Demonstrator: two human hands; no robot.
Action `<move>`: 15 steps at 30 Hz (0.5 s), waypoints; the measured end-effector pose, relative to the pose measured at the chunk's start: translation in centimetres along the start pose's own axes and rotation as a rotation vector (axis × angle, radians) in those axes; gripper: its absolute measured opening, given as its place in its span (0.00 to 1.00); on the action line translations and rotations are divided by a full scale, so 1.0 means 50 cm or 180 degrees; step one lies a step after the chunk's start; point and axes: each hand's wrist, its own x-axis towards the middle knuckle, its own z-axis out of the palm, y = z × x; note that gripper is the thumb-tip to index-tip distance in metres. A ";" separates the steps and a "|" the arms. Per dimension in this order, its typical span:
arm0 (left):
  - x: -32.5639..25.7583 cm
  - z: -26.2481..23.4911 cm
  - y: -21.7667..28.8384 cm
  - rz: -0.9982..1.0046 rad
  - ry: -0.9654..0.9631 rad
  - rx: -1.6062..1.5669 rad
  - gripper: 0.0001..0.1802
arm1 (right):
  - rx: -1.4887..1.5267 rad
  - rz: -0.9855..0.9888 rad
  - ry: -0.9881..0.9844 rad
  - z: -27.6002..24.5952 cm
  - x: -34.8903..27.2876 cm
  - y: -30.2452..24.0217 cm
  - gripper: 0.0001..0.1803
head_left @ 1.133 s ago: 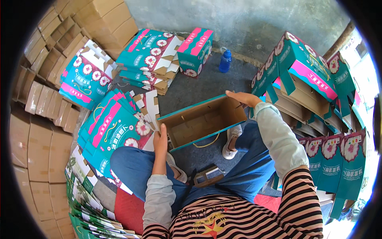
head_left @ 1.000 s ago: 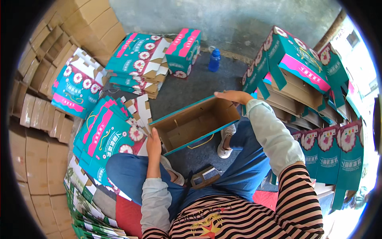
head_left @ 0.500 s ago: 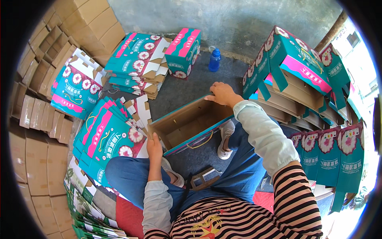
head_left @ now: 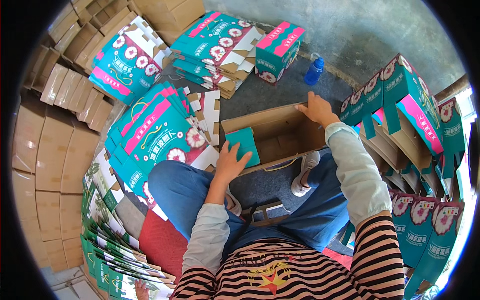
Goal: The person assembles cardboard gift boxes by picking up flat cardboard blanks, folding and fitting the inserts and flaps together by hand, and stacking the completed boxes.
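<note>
Our left hand [head_left: 231,161] presses 1 teal flap [head_left: 242,145] with spread fingers; our right hand [head_left: 316,108] curls over the open carton [head_left: 280,136] at its far rim.

1 head-worn fisheye looks steeply down, close over the lap.

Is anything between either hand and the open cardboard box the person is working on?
Nothing visible. The left hand lies directly on the teal end flap of the cardboard box, and the right hand rests on the box's far upper edge. Both hands already touch it, with no object in between.
</note>
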 end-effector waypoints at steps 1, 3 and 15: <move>0.001 -0.005 0.006 -0.0033 0.0002 0.0061 0.38 | -0.0002 -0.0010 -0.0022 0.000 -0.001 0.005 0.37; 0.001 -0.004 0.007 -0.0075 -0.0010 0.0113 0.38 | 0.0510 -0.0011 -0.0018 -0.012 -0.001 0.017 0.50; 0.006 0.019 -0.028 0.0131 -0.0040 0.0292 0.33 | 0.2260 0.0639 -0.1520 -0.005 -0.030 0.031 0.55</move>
